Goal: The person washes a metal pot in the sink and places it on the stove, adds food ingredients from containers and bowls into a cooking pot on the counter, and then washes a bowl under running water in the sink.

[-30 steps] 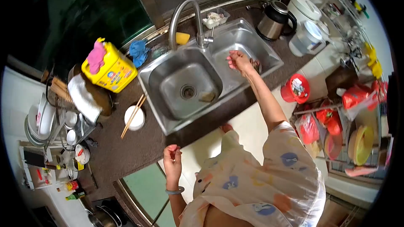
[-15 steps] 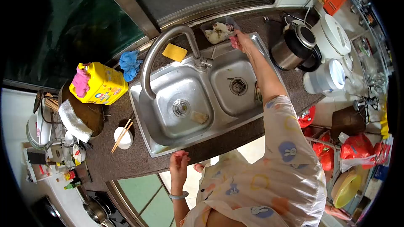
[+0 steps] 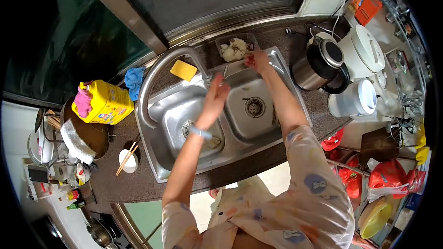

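Observation:
Over the divider of the double steel sink (image 3: 226, 144), near the faucet (image 3: 150, 83), my left hand (image 3: 215, 99) is raised with its fingers extended and nothing in it. My right hand (image 3: 258, 61) is at the back rim of the right basin, its fingers curled beside the front right corner of a clear plastic container (image 3: 220, 41) of whitish food scraps (image 3: 234, 50). What those fingers hold, if anything, is too small to make out. A yellow sponge (image 3: 183, 70) lies behind the faucet.
Left of the sink are a yellow jug (image 3: 108, 103), a blue cloth (image 3: 134, 82) and a white bowl (image 3: 130, 162) with chopsticks (image 3: 124, 161) across it. A steel kettle (image 3: 314, 67), a rice cooker (image 3: 362, 53) and a white-lidded pitcher (image 3: 350, 99) stand at the right.
My left hand has come up from the counter's front edge to over the sink. My right hand has stayed near the container. The camera view has shifted slightly.

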Tool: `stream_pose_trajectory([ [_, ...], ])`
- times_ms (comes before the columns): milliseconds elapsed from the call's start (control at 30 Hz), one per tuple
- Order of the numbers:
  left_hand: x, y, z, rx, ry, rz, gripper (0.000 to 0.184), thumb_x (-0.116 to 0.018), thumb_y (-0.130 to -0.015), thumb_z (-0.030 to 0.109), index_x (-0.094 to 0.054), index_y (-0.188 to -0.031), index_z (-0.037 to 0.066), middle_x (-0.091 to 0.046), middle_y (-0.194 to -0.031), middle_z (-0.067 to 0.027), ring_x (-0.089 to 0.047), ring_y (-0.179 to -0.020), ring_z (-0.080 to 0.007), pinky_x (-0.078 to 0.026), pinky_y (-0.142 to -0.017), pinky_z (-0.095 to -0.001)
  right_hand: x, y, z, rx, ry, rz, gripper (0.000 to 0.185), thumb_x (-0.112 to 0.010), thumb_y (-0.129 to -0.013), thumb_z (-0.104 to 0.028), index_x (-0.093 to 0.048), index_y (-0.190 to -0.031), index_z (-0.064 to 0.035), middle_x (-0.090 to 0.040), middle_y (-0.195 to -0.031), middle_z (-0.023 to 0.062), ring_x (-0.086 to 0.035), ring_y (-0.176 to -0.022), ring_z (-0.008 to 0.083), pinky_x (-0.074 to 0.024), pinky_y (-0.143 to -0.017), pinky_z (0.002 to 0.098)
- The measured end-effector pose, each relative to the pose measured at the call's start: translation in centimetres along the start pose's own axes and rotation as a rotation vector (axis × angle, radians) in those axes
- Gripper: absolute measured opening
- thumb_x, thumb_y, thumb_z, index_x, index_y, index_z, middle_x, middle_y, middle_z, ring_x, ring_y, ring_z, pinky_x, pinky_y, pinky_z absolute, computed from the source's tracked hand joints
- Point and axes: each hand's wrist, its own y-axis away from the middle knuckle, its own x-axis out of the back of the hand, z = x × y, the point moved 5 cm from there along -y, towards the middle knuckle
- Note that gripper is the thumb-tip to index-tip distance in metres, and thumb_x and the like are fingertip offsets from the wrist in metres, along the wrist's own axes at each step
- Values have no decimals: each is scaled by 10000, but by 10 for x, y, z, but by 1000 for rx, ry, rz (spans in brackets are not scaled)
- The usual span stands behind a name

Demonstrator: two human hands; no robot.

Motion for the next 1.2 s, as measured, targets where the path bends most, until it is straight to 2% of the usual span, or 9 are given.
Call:
stream_pose_trajectory([
  [300, -23, -83, -22, 349, 554, 142, 746, -557, -938, 456, -206, -1489, 95, -276, -1515, -25, -325, -1333, -306, -322, -1056, -476, 58, 86, -38, 47, -24, 82, 262, -423, -976, -198, -521, -1122, -4, -630, -783, 126, -583, -575, 181, -568, -552, 374],
  [433, -32, -62, -1, 263, 526, 170, 674, -486, -968, 466, -250, -1463, 74, -299, -1497, -67, -286, -1374, -297, -327, -1072, -470, 49, 172, -71, 130, 107, 42, 403, -431, -994, -223, -434, -1326, 4, -626, -791, 118, -583, -560, 146, -558, -532, 308],
  [500, -44, -52, 1, 50, 780, -178, 709, -432, -961, 545, -240, -1489, 114, -377, -1446, -85, -437, -1263, -246, -384, -1007, -388, 41, 206, -71, 155, 167, -42, 428, -424, -995, -224, -410, -1358, 2, -628, -774, 117, -588, -552, 138, -554, -515, 298],
  [533, -43, -39, 3, 28, 779, -137, 709, -432, -961, 545, -240, -1489, 114, -377, -1446, -85, -437, -1263, -246, -384, -1007, -388, 35, 222, -67, 166, 184, -109, 425, -421, -996, -229, -414, -1351, 5, -628, -765, 117, -593, -553, 138, -553, -510, 297],
  [667, -14, 86, 34, -5, 295, 325, 627, -396, -1000, 486, -307, -1472, 82, -523, -1303, -63, -559, -1034, -145, -447, -911, -316, -2, 287, -37, 146, 288, -281, 468, -412, -1003, -254, -388, -1380, 24, -621, -708, 113, -571, -512, 142, -539, -485, 316],
  [800, 25, 222, 33, -69, 259, 559, 544, -385, -1029, 363, -359, -1425, -9, -453, -1399, -112, -389, -1294, -173, -286, -1081, -278, -53, 358, 25, 68, 426, -445, 447, -453, -988, -292, -427, -1312, 15, -611, -704, 94, -559, -515, 124, -522, -488, 281],
  [933, 56, 373, 13, -111, 231, 916, 508, -381, -1034, 347, -393, -1408, 4, -527, -1255, -41, -464, -1148, -119, -361, -1011, -258, -113, 422, 98, -29, 656, -803, 433, -480, -973, -299, -489, -1304, -21, -556, -697, 33, -536, -561, 106, -508, -528, 262],
  [1133, 53, 614, 3, -209, 165, 1453, 506, -374, -1035, 348, -402, -1408, 7, -547, -1207, -28, -472, -1110, -105, -377, -986, -260, -213, 583, 201, 111, 830, -1350, 455, -473, -975, -302, -504, -1298, 17, -601, -1053, 72, -574, -936, 120, -521, -735, 267],
  [1200, 54, 694, 14, -185, 179, 1589, 508, -378, -1034, 352, -406, -1407, 7, -551, -1191, -23, -475, -1100, -102, -381, -978, -259, -251, 652, 238, -128, 857, -1527, 456, -444, -991, -309, -448, -1324, 2, -529, -1249, 79, -553, -1064, 161, -505, -848, 340],
])
